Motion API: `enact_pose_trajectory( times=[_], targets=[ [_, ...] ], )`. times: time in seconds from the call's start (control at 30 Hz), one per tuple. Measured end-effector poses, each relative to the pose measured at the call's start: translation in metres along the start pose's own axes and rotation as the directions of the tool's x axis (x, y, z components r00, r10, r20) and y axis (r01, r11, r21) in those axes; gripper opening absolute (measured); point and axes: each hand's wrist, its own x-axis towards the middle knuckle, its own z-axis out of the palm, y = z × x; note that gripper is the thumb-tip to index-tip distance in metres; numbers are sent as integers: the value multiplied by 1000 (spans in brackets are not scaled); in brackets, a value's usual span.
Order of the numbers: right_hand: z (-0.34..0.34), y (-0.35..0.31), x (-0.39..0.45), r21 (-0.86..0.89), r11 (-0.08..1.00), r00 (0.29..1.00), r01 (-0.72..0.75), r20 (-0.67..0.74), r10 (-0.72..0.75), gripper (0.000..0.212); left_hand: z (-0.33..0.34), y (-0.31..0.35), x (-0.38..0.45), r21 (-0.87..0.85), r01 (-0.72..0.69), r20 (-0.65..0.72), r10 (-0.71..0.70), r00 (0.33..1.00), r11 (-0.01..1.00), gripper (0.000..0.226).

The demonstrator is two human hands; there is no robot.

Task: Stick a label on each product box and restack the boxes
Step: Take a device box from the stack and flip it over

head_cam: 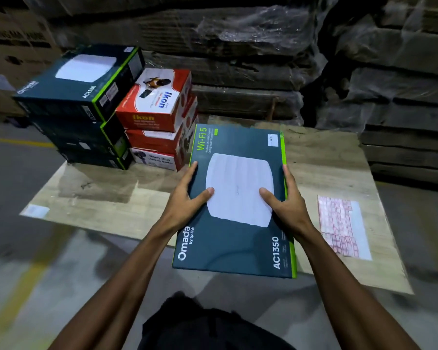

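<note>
A dim warehouse: grey concrete floor [23, 178] with a yellow line [18, 142] at nine o'clock, and plastic-wrapped cardboard stacks [250, 46] from twelve to three o'clock.

You have bare board [106, 198] left of the held box [238, 203]; stacked boxes [91, 117] block the far-left corner, a label sheet [341, 223] lies right, and wrapped pallets [263, 72] wall the back.

A warehouse is showing here: shrink-wrapped pallet loads [250, 46] are towering along the back, retail boxes [106, 107] are sitting stacked on a flat cardboard sheet [326, 157], and a yellow lane line [15, 141] is running across the concrete floor [23, 178].
</note>
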Motion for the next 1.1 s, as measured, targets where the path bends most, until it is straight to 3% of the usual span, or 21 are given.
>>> enact_pose_trajectory(
  times=[0.27,0.5,0.63,0.73,0.93,1.1],
  targets=[
    [2,28,0,71,990,992,-123,18,122,80,12,-23,18,-16,94,105,-92,990,995,80],
    [22,43,20,78,977,979,-201,61,196,92,5,-40,44,24,160,148,-162,976,987,72],
    [35,53,30,57,969,970,-241,-12,242,80,5,-54,59,86,188,179,-201,963,978,68],
    [48,62,40,-79,968,966,-237,-121,227,68,4,-66,63,142,198,196,-224,955,970,69],
    [49,76,25,-381,914,988,-137,17,155,70,-11,-95,11,358,36,328,-161,931,933,84],
    [55,99,-57,-336,936,993,-107,14,118,83,-18,-125,-49,451,-49,358,-130,925,891,94]
  ],
)
